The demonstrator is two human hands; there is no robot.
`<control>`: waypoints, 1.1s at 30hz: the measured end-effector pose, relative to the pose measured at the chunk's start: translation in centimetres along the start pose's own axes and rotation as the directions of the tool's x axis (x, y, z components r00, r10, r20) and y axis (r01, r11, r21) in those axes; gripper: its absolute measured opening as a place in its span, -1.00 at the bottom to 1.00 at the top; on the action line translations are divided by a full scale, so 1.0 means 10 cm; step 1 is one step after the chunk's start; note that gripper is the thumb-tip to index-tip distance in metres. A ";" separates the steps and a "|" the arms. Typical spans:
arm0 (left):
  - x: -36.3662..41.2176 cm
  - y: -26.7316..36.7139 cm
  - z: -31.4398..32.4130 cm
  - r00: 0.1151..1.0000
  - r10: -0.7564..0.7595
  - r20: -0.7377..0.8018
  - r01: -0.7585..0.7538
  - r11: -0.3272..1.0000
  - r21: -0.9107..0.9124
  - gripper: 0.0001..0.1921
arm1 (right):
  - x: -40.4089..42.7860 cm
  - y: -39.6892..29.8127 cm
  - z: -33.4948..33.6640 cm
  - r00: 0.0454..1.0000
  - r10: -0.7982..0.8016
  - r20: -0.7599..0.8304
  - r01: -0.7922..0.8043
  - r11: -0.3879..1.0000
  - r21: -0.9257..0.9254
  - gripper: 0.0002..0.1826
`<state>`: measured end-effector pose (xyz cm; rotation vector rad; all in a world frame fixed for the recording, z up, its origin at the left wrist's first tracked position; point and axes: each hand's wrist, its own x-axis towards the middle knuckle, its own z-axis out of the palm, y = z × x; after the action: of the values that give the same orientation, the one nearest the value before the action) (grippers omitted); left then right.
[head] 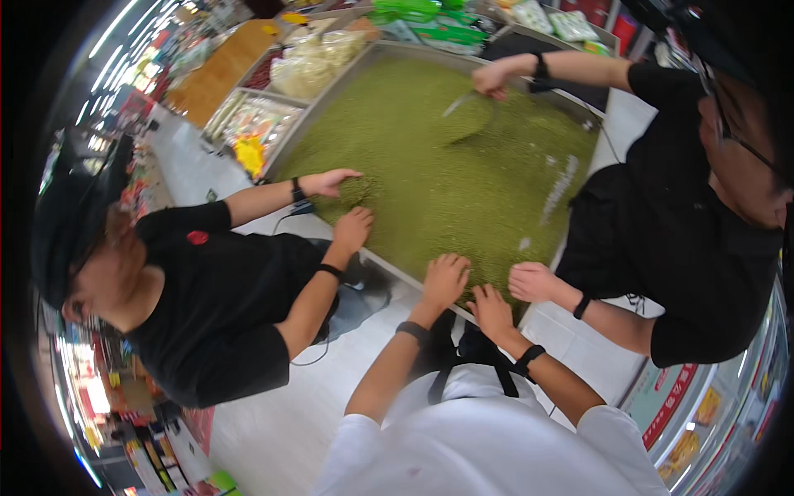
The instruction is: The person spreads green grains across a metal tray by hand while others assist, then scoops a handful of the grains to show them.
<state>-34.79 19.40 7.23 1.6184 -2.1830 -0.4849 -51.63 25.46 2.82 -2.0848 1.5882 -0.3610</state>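
A wide shallow bin (397, 277) full of small green beans (397, 142), which look like mung beans, lies before me. My left hand (445, 279) reaches over the near rim, its fingers spread a little on the beans at the bin's near corner. Just to its right, my right hand (493, 313) also touches the beans, thumb apart from the fingers. Nothing shows in either palm, though the undersides are hidden. Both my wrists wear dark bands. A curved scoop or bowl (466, 124), partly sunk in the beans, is held by the hand (496, 77) of a person on the right.
A person (211, 279) at left has both hands on the beans by the left rim. The other person's second hand (536, 282) is close beside my right hand. Bagged goods (319, 59) fill bins beyond. A glass-fronted display case (676, 409) stands lower right.
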 end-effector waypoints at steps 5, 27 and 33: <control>-0.06 -0.18 0.37 0.990 -0.140 0.016 0.139 0.989 0.057 -0.79 | -0.01 0.01 -0.01 0.990 0.133 0.054 -0.144 0.922 0.360 -0.80; -0.08 -0.12 0.31 0.980 -0.175 0.090 0.173 0.985 0.029 -0.88 | -0.03 0.02 0.08 0.972 0.092 -0.215 -0.016 0.943 0.332 -0.64; -0.06 -0.14 0.30 0.984 -0.171 0.057 0.173 0.985 -0.031 -0.86 | -0.07 0.09 0.09 0.993 0.022 -0.120 0.040 0.871 0.489 -0.38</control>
<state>-34.95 19.75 3.86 1.8027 -2.0696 -0.6206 -52.12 26.20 1.61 -1.6986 1.3685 -0.8195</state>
